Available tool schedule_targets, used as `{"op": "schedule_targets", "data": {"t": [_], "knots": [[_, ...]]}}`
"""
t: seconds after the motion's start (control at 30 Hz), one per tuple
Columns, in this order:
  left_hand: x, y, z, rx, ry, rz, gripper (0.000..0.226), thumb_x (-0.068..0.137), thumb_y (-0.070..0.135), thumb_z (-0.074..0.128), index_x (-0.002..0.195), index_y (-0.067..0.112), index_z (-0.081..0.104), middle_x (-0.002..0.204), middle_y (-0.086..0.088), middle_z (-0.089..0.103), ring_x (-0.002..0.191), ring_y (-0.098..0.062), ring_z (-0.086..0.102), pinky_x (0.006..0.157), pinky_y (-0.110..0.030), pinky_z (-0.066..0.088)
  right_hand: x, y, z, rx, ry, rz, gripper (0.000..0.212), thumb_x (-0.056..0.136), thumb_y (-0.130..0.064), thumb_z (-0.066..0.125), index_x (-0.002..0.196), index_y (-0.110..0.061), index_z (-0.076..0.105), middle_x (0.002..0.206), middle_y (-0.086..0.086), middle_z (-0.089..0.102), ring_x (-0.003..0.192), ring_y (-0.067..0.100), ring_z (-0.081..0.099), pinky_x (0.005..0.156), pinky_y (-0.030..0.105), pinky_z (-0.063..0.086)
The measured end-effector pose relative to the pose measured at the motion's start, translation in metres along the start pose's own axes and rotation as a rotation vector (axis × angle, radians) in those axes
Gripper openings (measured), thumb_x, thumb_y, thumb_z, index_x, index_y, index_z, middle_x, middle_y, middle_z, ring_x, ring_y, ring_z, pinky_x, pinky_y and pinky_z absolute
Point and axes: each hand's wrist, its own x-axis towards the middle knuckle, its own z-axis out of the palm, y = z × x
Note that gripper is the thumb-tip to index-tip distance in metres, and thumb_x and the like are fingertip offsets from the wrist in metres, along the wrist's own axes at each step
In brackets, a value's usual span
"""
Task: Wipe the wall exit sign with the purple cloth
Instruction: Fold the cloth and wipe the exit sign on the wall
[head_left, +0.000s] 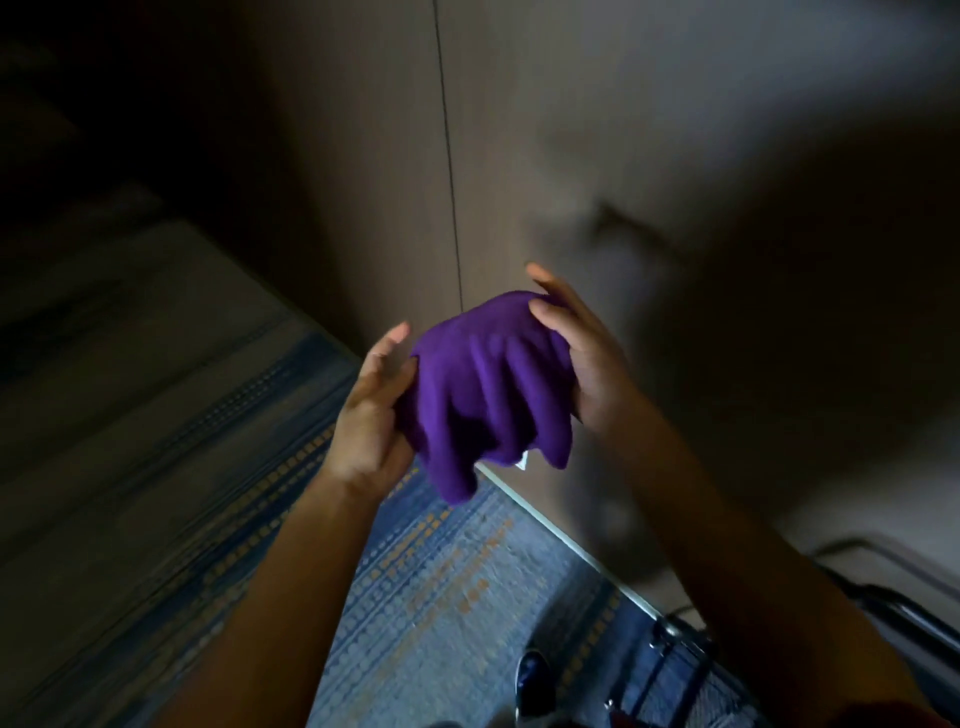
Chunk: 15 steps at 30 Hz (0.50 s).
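Currently, my left hand (371, 415) and right hand (582, 358) grip the bunched purple fabric cloth (488, 389) from opposite sides.

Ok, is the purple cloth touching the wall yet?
No, the purple cloth hangs bunched between the left hand and right hand, held in the air short of the wall.

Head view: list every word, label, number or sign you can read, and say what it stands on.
None can be read.
Purple cloth, held between left hand and right hand: a small white tag at its lower edge, too small to read.
Wall: bare panels, no exit sign in view.
Carpet: pattern only.
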Motion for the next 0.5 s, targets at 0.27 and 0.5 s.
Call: {"op": "schedule_targets", "data": {"t": [0.27,0.5], "knots": [[0.087,0.044,-0.036,0.156,0.108,0.168,0.048,0.106,0.003,0.053,0.147,0.028,0.049,0.110,-0.007,0.073,0.095,-0.020,0.071,0.098,-0.045,0.057,0.071,0.058,0.033,-0.156,-0.196,0.125,0.066,0.095,0.001,0.065,0.146,-0.035,0.045,0.134,-0.010,0.068,0.129,0.009,0.061,0.112,0.029,0.047],[0.173,0.081,-0.114,0.395,-0.070,0.119,0.061,0.094,-0.016,0.055,0.138,0.027,0.059,0.129,0.009,0.071,0.122,-0.013,0.064,0.120,-0.050,0.040,0.147,0.100,0.095,-0.194,-0.006,0.094,0.047,0.094,0.007,0.060,0.127,-0.025,0.069,0.124,-0.009,0.074,0.119,0.008,0.067,0.101,0.020,0.050]]}}
